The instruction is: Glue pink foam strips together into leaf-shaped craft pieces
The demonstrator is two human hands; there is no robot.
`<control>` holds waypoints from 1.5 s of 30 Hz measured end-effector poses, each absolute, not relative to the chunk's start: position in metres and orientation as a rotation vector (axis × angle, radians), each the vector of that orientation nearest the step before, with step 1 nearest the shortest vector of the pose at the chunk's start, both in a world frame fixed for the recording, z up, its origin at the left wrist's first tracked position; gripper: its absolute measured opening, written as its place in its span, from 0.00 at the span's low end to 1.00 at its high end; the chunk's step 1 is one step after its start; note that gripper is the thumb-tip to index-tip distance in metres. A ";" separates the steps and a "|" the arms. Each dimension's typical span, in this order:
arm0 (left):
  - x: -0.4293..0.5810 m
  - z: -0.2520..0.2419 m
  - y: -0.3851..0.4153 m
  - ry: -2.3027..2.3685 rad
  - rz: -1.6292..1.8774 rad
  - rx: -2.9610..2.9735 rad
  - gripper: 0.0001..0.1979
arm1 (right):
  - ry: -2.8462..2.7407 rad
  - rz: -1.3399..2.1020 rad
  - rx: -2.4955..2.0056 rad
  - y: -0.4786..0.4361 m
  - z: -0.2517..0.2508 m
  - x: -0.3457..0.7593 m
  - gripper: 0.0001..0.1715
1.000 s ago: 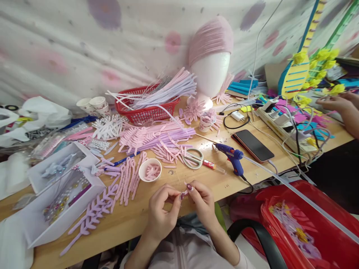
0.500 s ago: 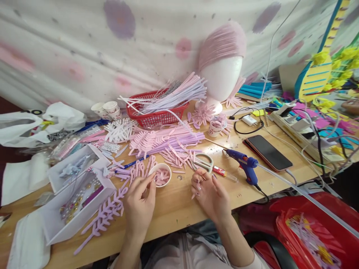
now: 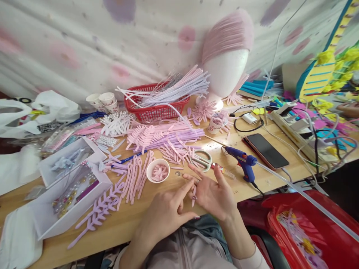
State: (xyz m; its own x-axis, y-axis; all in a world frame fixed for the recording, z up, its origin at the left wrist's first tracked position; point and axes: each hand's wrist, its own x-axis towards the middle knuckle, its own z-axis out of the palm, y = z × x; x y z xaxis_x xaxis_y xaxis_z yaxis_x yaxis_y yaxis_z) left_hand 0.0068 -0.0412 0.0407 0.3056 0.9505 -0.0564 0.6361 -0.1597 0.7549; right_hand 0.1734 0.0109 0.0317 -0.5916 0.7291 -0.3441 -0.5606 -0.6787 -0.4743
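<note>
My left hand (image 3: 169,207) reaches across to the right, its index finger and thumb stretched out. Its fingertips meet the fingers of my right hand (image 3: 214,194), and I see nothing held in it. My right hand is turned palm up, thumb and upper fingers spread. From its lower, curled fingers a short pink pipe cleaner piece (image 3: 193,201) points down. A paper cup (image 3: 149,178) with short pink pipe cleaner pieces (image 3: 160,172) stands left of the hands. Beside it lie pink twisted pipe cleaner strips (image 3: 134,179) and purple leafy sprigs (image 3: 97,215).
Scissors (image 3: 208,160), a blue glue gun (image 3: 244,162) and a phone (image 3: 266,149) lie to the right. Behind are a red basket (image 3: 157,112) of pipe cleaners and a foam head (image 3: 228,71). White boxes (image 3: 53,220) with beads stand left; a power strip (image 3: 297,130) lies far right.
My left hand has left the cup and moved right to touch my right hand. The right hand's fingers have unfolded and its palm has opened upward.
</note>
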 end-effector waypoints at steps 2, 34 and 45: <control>0.009 0.040 -0.040 1.405 0.568 1.898 0.36 | -0.433 2.274 -0.681 0.011 0.032 0.173 0.37; 0.013 0.026 -0.036 1.380 0.800 2.003 0.30 | -0.588 2.339 -0.631 0.010 0.027 0.173 0.31; 0.019 0.020 -0.035 1.414 1.008 1.821 0.31 | -1.021 2.014 -0.848 -0.004 0.012 0.180 0.16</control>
